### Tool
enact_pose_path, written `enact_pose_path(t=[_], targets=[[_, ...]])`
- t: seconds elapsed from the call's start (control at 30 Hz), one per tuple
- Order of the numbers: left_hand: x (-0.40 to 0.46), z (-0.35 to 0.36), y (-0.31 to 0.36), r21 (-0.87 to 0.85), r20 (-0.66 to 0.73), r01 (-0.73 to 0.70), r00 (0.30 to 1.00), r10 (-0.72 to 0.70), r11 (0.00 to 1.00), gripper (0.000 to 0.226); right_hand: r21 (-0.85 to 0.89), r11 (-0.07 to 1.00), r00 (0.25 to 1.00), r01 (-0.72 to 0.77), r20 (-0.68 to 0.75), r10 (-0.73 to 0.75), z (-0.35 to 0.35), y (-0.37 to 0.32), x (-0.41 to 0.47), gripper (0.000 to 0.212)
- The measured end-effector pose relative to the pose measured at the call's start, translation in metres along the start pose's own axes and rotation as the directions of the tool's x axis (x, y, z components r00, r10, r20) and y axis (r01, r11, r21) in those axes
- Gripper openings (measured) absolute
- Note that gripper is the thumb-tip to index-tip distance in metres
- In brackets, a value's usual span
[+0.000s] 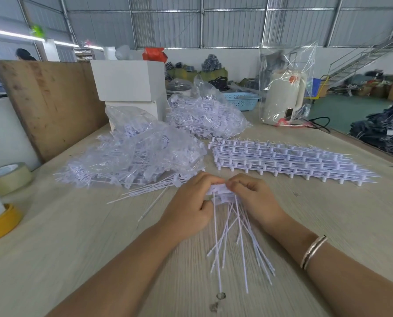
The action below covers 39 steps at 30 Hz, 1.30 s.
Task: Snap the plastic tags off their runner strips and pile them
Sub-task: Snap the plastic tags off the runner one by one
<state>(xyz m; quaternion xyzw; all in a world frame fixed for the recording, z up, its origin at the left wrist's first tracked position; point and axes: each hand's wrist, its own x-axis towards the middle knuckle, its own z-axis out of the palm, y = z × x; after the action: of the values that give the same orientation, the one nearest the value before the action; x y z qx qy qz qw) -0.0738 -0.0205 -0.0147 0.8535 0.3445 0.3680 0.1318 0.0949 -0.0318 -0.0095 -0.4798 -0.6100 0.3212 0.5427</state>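
Note:
My left hand (191,202) and my right hand (252,200) meet at the table's middle, both gripping the head end of one bunch of white plastic tags (232,236). The bunch's thin tails fan out toward me over the table. A stack of uncut runner strips (282,161) lies just beyond my right hand. Loose snapped tags form a heap (133,156) beyond my left hand, partly under clear plastic. Several loose tags (149,191) lie at the heap's near edge.
A second clear bag of tags (207,115) sits behind the heap, beside stacked white boxes (129,81). Tape rolls (5,177) and a yellow roll (1,223) lie at the left edge. A bagged kettle (284,97) and blue basket (241,99) stand at the back. A wooden board (49,99) leans at left.

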Motion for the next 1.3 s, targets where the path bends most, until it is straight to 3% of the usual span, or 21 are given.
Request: enact_pose_path(t=[0.1,0.2,0.27,0.33,0.47,0.77,1.0,1.3], targets=[[0.001,-0.001,-0.004,0.103,-0.044,-0.009,0.999,0.014,0.995,0.037,0.109,0.992,0.998,-0.065,-0.006,0.066,-0.004,0.003,0.002,0.031],[0.001,-0.003,-0.003,0.11,-0.07,-0.021,0.997,0.029,0.994,0.017,0.1,0.992,0.988,-0.078,0.143,0.063,-0.004,0.002,-0.001,0.02],[0.001,-0.005,-0.002,0.112,-0.083,-0.02,0.996,0.029,0.994,0.011,0.093,0.992,0.973,-0.08,0.224,0.058,-0.002,0.0,-0.003,0.029],[0.001,-0.007,-0.002,0.128,-0.108,-0.003,0.994,0.017,0.992,0.01,0.061,0.995,0.972,-0.082,0.227,0.066,-0.002,-0.001,-0.003,0.035],[0.0,-0.008,-0.003,0.136,-0.174,0.047,0.985,-0.022,0.99,0.014,-0.041,0.999,0.979,-0.032,0.199,0.04,-0.002,-0.003,-0.004,0.007],[0.002,-0.005,-0.006,0.083,-0.18,0.078,0.982,-0.062,0.993,0.014,-0.066,0.998,0.981,-0.009,0.192,0.022,-0.002,-0.003,-0.003,0.011],[0.005,-0.003,-0.011,-0.233,-0.109,0.243,0.956,-0.274,0.942,0.015,-0.012,0.998,0.986,0.06,0.154,-0.058,0.001,-0.004,-0.005,0.015],[0.007,-0.013,-0.013,-0.578,0.189,0.371,0.927,-0.323,0.727,0.029,-0.014,0.999,0.968,0.051,0.248,-0.046,-0.003,-0.001,-0.004,0.015]])
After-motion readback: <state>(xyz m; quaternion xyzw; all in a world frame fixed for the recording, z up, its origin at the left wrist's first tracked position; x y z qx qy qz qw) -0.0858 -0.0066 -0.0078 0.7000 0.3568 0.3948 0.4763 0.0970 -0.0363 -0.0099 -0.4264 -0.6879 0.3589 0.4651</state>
